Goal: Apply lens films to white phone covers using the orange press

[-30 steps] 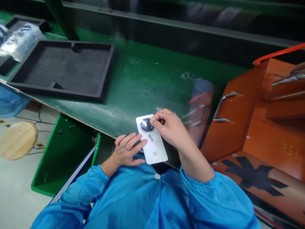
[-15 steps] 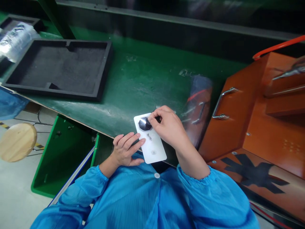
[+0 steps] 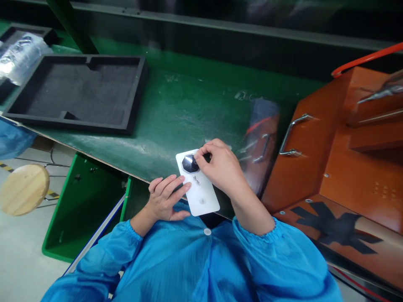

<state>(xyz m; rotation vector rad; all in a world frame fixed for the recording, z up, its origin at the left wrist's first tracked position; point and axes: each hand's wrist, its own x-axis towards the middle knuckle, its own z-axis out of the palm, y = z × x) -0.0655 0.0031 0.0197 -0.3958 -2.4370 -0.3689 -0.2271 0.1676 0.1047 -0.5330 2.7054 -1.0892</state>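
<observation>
Both hands (image 3: pixel 166 197) (image 3: pixel 220 167) pinch the white phone back (image 3: pixel 201 191) over the bench edge (image 3: pixel 103 157), open green belt (image 3: pixel 189 109) beyond

White phone back (image 3: pixel 201 195), black camera ring (image 3: pixel 190 164), green bench (image 3: pixel 176 109), blue sleeves (image 3: pixel 283 260).

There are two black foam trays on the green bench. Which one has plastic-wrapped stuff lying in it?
The far-left tray, half cut off by the picture's edge: a shiny plastic bag lies across it. The bigger tray beside it shows only bare foam.
</observation>
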